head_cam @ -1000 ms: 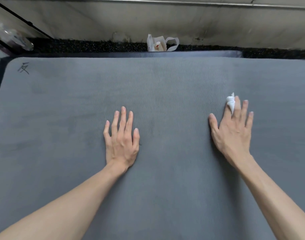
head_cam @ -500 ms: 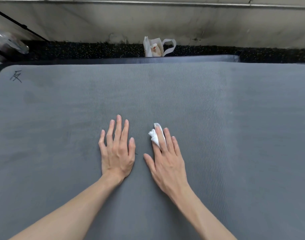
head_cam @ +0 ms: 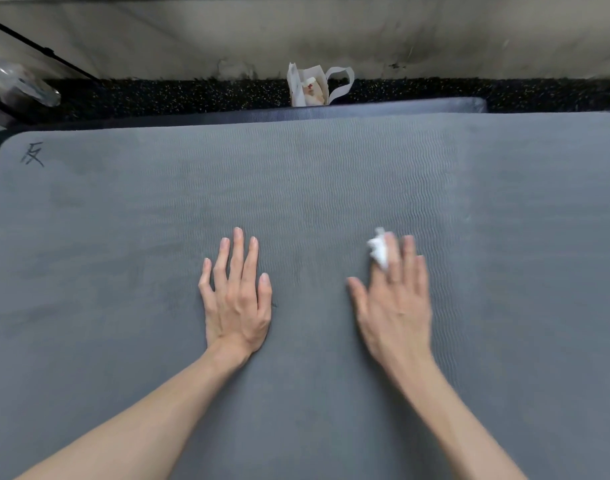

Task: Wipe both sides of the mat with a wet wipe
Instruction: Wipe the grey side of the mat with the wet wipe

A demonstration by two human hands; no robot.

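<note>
A big grey mat [head_cam: 314, 188] covers most of the floor, and it has thin wavy lines pressed into it. Both hands lie on it, palms down. The left hand [head_cam: 236, 296] is flat on the mat near the middle, with its fingers straight and close together, and it holds nothing. The right hand [head_cam: 395, 303] is just to the right of it and looks blurry. Its fingers are straight too, and a small scrunched white wet wipe [head_cam: 379, 250] pokes out from under the tips of them, pressed down on the mat. A black mark [head_cam: 32, 154] like a written sign sits in the far left corner of the mat. Another darker mat edge [head_cam: 383, 107] peeks out behind the far side. Past that, on the dark speckled floor by the wall, stands a small white paper bag [head_cam: 310, 86] with a loop handle. Something clear and shiny [head_cam: 23, 86] lies at the far left, but it is too blurry to tell what it is.
</note>
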